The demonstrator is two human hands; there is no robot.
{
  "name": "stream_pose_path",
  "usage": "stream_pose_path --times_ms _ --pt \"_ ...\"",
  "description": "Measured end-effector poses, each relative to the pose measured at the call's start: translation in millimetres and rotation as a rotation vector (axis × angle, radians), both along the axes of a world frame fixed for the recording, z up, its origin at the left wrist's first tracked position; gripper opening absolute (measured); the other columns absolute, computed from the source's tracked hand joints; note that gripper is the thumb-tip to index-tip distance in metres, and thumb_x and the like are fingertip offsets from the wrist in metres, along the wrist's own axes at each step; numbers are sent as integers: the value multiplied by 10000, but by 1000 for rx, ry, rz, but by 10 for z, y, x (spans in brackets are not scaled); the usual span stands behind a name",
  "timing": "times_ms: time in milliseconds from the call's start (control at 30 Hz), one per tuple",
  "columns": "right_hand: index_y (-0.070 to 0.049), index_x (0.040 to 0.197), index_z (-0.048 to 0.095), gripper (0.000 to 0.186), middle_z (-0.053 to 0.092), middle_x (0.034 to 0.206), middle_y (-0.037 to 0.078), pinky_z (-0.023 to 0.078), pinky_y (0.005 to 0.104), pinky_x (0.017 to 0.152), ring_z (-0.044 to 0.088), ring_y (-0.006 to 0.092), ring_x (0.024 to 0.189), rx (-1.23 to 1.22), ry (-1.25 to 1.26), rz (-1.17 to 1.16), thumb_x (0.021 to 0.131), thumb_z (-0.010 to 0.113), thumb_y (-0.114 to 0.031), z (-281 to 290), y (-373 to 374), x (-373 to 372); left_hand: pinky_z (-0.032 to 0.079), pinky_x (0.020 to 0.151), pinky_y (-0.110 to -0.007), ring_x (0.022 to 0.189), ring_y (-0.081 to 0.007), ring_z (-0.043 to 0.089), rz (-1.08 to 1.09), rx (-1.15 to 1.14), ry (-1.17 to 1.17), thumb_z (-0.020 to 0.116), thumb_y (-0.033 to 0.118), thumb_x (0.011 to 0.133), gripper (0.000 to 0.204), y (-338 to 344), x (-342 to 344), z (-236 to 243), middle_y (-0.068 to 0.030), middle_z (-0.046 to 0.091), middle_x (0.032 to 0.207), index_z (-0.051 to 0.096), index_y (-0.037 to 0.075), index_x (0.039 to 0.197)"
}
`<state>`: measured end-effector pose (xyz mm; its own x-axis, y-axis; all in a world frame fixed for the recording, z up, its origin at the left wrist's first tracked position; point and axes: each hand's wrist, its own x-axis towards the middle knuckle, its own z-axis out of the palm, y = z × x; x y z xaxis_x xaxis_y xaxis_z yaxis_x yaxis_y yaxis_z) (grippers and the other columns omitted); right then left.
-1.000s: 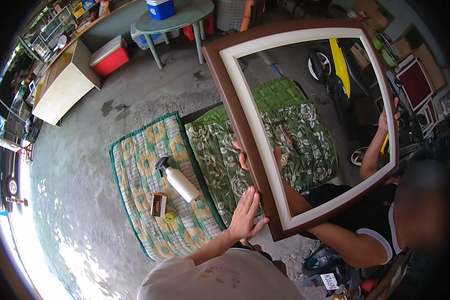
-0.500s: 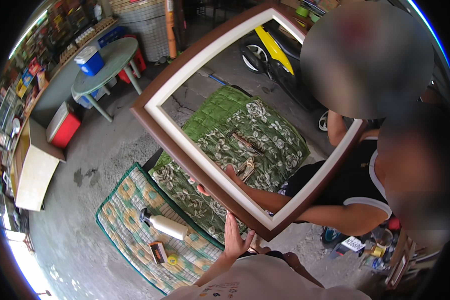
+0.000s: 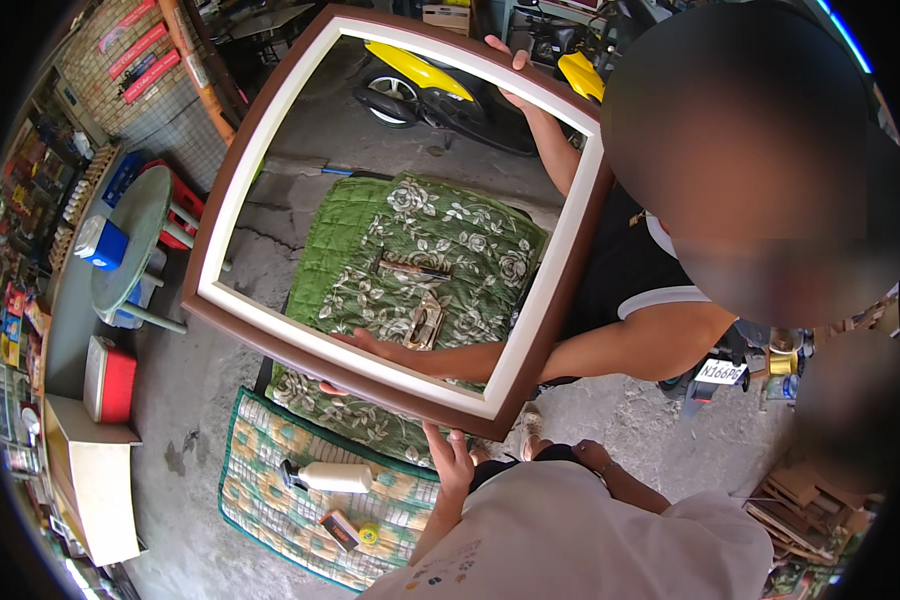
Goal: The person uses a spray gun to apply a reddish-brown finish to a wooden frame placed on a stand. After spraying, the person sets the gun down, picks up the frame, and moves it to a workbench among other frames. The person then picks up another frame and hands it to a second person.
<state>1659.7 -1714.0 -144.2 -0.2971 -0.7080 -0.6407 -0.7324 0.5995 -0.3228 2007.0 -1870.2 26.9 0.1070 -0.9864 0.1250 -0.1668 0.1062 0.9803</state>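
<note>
A large picture frame [image 3: 232, 190], dark brown with a white inner border and no glass, is held tilted above the floor. My left hand [image 3: 452, 458] reaches up to its lower edge near the bottom corner, fingers against the wood. My right hand [image 3: 592, 456] sits low by my waist with curled fingers, away from the frame. A person in a black top faces me. One of their hands [image 3: 510, 62] grips the frame's top edge, and the other hand [image 3: 370, 345] supports it from beneath, seen through the opening.
A green floral blanket [image 3: 370, 240] and a green-yellow mat [image 3: 260, 470] lie on the concrete floor; the mat holds a white bottle [image 3: 332, 477], a small box [image 3: 340, 528] and a yellow roll [image 3: 369, 536]. At left are a round table [image 3: 135, 235], a red cooler [image 3: 112, 378] and a wooden cabinet [image 3: 95, 480]. A yellow scooter [image 3: 420, 85] is parked behind.
The frame has swung round and now lies more across the view, with the other person's hand high on its far edge. My left hand stays at the lower edge.
</note>
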Motion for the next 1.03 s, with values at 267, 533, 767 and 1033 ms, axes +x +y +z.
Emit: stream_pose_path --times_ms 267,533,767,1033 --pt "-33 1025 719 445 711 1024 222 533 457 897 676 393 983 -24 -84 167 916 560 -434 -377 -282 -345 487 900 -437 1020 -410 630 9 182 -44 478 248 1035 367 194 -165 -226 -242 633 1066 496 -57 1238" --pt "3 988 651 371 705 789 110 566 337 616 677 186 635 22 -312 388 957 557 -355 -1205 -622 -889 522 859 -434 1028 -354 676 -148 510 -536 556 352 971 417 1281 -422 -480 -168 712 1077 619 22 1217" --pt "-2 957 651 315 640 724 77 538 348 546 621 177 592 -8 -384 269 971 572 -307 -1430 -593 -1545 504 856 -482 1015 -396 640 -357 685 -536 552 374 965 348 2257 -496 -563 -171 661 1117 632 85 1141" --pt "-39 1065 642 329 663 788 98 561 345 605 642 188 658 -281 -358 -46 949 622 -346 -859 430 -1944 485 958 -462 1135 -367 613 -818 448 -776 542 476 972 509 2277 -412 -864 -207 623 1256 568 104 1319"
